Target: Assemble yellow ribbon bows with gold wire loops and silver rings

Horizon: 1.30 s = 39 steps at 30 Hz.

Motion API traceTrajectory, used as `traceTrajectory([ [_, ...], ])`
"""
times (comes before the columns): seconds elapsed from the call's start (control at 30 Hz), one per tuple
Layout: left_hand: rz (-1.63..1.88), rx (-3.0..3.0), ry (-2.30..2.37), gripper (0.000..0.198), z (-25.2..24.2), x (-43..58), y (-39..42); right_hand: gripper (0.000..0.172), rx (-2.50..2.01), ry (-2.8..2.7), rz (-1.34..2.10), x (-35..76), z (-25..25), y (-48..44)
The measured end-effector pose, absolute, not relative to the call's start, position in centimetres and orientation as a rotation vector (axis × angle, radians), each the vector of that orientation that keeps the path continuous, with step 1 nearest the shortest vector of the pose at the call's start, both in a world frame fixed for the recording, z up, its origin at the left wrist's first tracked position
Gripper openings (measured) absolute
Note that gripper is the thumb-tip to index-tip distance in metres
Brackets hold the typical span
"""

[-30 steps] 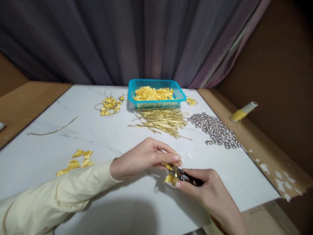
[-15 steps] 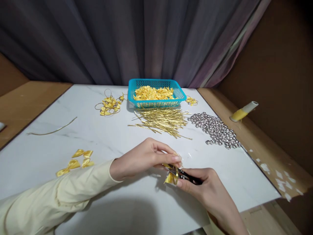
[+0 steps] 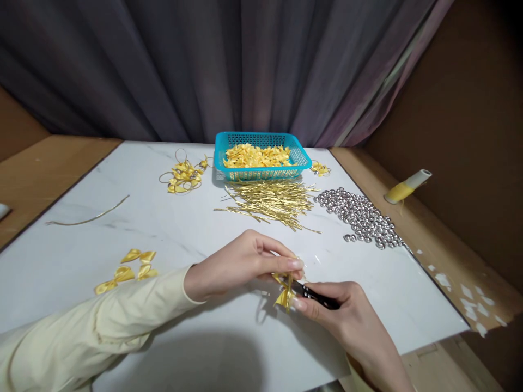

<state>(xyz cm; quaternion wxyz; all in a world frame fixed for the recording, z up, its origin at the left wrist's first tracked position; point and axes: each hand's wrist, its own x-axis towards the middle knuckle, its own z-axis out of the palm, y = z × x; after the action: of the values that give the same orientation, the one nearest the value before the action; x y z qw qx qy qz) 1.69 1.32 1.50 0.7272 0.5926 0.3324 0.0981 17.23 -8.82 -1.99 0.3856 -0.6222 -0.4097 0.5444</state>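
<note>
Just right of the table's middle, my left hand [image 3: 265, 261] pinches a yellow satin bow [image 3: 284, 298]; its upper part is hidden by my fingers. A strand of gold cord [image 3: 290, 291] crosses over the bow. Closed around black thread snips [image 3: 322, 298], my right hand [image 3: 347, 307] keeps their tips at the bow, with the thumb close to the cord's lower end. Whether the blades are apart cannot be made out. Several loose yellow bows [image 3: 123, 273] lie beside my left sleeve.
A blue basket [image 3: 263, 170] of yellow bows stands at the back. Before it lies a pile of gold cords [image 3: 278, 201], with silver beads [image 3: 363, 218] to its right. Bows with cord loops [image 3: 183, 177] lie left of the basket. A white tube [image 3: 408, 185] stands at right.
The gold cord has shifted left, off the snips and across the bow, and its end now hangs lower. My right thumb has moved slightly left. My left hand is nearly still.
</note>
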Motion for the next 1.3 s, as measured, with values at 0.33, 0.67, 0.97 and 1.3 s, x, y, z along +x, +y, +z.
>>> traceTrajectory([
  [0.33,0.402,1.317,0.847,0.021,0.0,1.7,2.8,0.043,-1.83,-1.042,1.041,19.0,-3.6,-10.1],
  [0.67,0.499,1.335,0.875,0.02,-0.1,1.8,2.7,0.036,-2.142,-1.46,0.202,22.5,-7.5,-8.9],
  [0.97,0.506,1.28,0.884,0.018,0.7,2.0,2.2,0.035,-2.133,-1.513,-0.028,22.0,-7.4,-8.6],
  [1.3,0.559,1.195,0.816,0.018,0.7,1.6,2.1,0.027,-2.03,-1.531,-0.074,22.6,-8.0,-8.4],
])
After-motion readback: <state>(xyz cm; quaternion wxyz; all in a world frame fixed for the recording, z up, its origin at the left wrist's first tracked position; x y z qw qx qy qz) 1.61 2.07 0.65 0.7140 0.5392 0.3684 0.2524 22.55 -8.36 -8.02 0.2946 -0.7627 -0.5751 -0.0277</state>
